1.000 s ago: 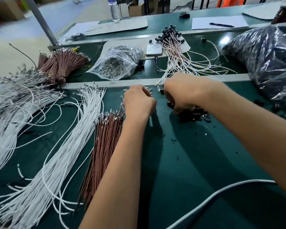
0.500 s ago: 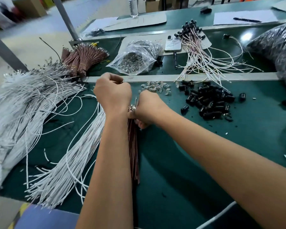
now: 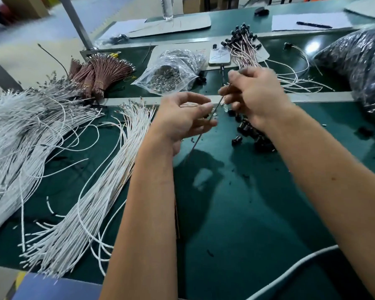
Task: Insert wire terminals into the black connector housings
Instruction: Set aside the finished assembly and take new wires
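A single head-worn wide-angle view looks forward and down, close over the green bench (image 3: 236,213).

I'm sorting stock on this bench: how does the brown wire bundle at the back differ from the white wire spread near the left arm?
The brown wire bundle is reddish-brown; the white wire spread is white. The brown one is tied tight near one end and fans out; the white one lies loose, strands straying. The brown bundle sits beyond the pale divider strip, the white spread on the near side. Both rest on the green bench and show metal terminals at their ends.

Factory assembly bench: green mat (image 3: 236,213), bundled white wires (image 3: 85,202), bagged terminals (image 3: 171,72).
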